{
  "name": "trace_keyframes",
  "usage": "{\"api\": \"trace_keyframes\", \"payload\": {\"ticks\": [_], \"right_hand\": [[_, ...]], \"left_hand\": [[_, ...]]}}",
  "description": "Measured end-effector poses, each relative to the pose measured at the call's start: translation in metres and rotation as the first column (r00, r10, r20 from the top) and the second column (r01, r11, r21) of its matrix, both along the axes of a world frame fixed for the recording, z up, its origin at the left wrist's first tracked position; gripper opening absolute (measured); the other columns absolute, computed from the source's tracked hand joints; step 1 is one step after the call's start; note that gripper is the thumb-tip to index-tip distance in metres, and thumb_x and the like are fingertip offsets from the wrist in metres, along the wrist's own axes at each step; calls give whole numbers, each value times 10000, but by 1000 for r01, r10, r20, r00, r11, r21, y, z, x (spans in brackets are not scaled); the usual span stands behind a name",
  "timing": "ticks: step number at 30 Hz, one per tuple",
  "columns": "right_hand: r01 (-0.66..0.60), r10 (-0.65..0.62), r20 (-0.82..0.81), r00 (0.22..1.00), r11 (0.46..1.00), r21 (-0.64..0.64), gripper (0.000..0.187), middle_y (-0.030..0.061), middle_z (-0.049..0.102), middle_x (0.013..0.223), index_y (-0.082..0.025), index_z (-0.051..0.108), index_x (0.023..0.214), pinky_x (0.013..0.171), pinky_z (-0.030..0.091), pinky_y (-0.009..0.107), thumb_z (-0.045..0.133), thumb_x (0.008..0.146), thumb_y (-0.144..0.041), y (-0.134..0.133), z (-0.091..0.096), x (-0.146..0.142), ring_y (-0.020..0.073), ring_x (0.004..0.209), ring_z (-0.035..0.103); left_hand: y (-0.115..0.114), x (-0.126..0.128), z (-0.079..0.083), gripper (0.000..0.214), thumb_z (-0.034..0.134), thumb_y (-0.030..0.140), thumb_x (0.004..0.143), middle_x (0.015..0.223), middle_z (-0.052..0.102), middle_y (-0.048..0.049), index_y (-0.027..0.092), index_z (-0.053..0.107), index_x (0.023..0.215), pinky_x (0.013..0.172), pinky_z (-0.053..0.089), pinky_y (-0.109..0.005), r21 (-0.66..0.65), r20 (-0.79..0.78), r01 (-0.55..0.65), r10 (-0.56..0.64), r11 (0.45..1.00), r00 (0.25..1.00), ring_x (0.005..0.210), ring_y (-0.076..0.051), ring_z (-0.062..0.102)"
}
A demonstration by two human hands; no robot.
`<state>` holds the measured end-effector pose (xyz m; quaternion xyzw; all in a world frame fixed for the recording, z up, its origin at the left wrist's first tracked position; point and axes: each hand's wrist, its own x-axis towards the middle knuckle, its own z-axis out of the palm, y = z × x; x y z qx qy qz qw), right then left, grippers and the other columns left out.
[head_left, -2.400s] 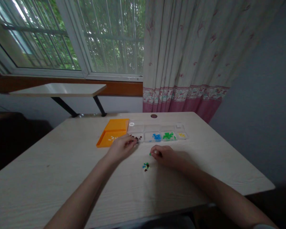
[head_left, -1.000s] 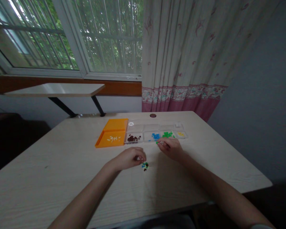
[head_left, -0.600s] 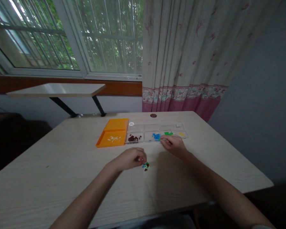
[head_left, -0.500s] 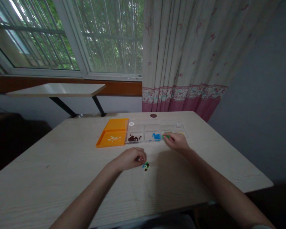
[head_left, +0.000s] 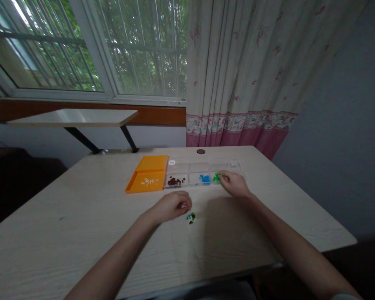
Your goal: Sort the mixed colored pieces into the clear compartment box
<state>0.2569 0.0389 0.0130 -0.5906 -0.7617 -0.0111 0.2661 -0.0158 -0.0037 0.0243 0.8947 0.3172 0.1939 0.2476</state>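
Observation:
My right hand [head_left: 234,183] reaches over the clear divided box [head_left: 192,167], its fingertips pinched at the small green pieces [head_left: 217,178] in one compartment. Whether a piece is between those fingertips is too small to see. To the left of the green lie blue pieces [head_left: 204,179], and further left dark brown pieces [head_left: 176,181]. My left hand [head_left: 172,206] rests curled above the table, thumb and fingers together; what they hold, if anything, is hidden. Just below its fingertips sits a little cluster of blue, green and brown pieces [head_left: 191,217] on the tabletop.
An orange open case [head_left: 133,183] with small white pieces [head_left: 149,182] adjoins the box on the left. The pale wooden table [head_left: 112,241] has a round brown cable hole [head_left: 201,151] at the back. A raised shelf [head_left: 78,118] stands back left, near the window; a curtain [head_left: 237,83] hangs behind.
My right hand has shifted slightly right, uncovering more of the green pieces. My left hand has stayed nearly still beside the cluster.

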Motion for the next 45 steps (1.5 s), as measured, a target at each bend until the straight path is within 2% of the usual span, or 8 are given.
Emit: {"api": "trace_keyframes", "payload": {"ticks": [3, 6, 8, 21, 32, 37, 41, 45], "right_hand": [[-164, 164, -5, 986, 986, -19, 223, -7, 662, 618, -235, 687, 885, 536, 372, 207, 497, 788, -297, -13, -3, -22, 119, 537, 566], [-336, 336, -19, 942, 942, 10, 203, 9, 691, 692, -226, 693, 849, 591, 397, 211, 509, 789, -286, -30, -7, -46, 120, 585, 593], [-385, 386, -34, 922, 923, 12, 190, -2, 683, 658, -232, 690, 855, 598, 397, 212, 521, 787, -287, -39, -9, -58, 113, 556, 584], [-388, 387, -71, 919, 922, 5, 163, -18, 648, 558, -226, 689, 828, 548, 372, 196, 551, 767, -286, -49, -4, -66, 90, 476, 530], [-402, 403, -65, 913, 915, 35, 162, -18, 633, 541, -222, 683, 809, 552, 353, 203, 538, 774, -286, -50, -2, -66, 91, 481, 524], [-429, 423, -78, 903, 900, -84, 168, -21, 646, 573, -227, 680, 840, 550, 354, 191, 538, 788, -300, -49, -2, -64, 82, 488, 522], [-514, 520, -68, 852, 804, -299, 166, -29, 637, 569, -221, 670, 825, 523, 342, 178, 565, 773, -338, -54, 4, -63, 82, 493, 535], [-543, 563, -61, 824, 755, -367, 209, -22, 652, 621, -217, 665, 834, 544, 351, 182, 583, 755, -392, -57, 10, -64, 94, 536, 564]], "left_hand": [[0, 4, 0, 112, 516, 162, 792, 764, 614, -33, 161, 626, 770, 661, 424, -214, 43, 114, -107, 102, 993, 988, 719, -122, 549], [0, 8, -1, 133, 514, 224, 827, 783, 620, -35, 163, 623, 782, 680, 431, -228, 65, 210, -194, 176, 979, 962, 734, -122, 551], [-1, 10, -1, 149, 512, 243, 836, 783, 623, -38, 162, 625, 783, 684, 434, -237, 73, 237, -212, 190, 974, 953, 739, -126, 553], [-5, 16, -3, 178, 529, 306, 834, 749, 599, -27, 165, 628, 785, 619, 403, -219, 109, 238, -223, 192, 969, 952, 688, -117, 530], [-7, 16, -2, 124, 536, 236, 819, 752, 607, -33, 166, 636, 798, 622, 424, -211, 140, 250, -205, 166, 969, 954, 686, -114, 536], [-5, 14, -1, 102, 533, 200, 806, 737, 604, -23, 168, 626, 781, 583, 417, -198, 180, 278, -236, 180, 955, 943, 656, -107, 531], [-5, 6, 5, 85, 551, 196, 794, 760, 602, -40, 159, 627, 780, 501, 390, -181, 215, 380, -362, 263, 907, 887, 624, -103, 517], [-7, 1, 13, 83, 567, 201, 789, 752, 597, -50, 148, 631, 784, 500, 401, -184, 258, 503, -480, 308, 838, 808, 620, -103, 517]]}}
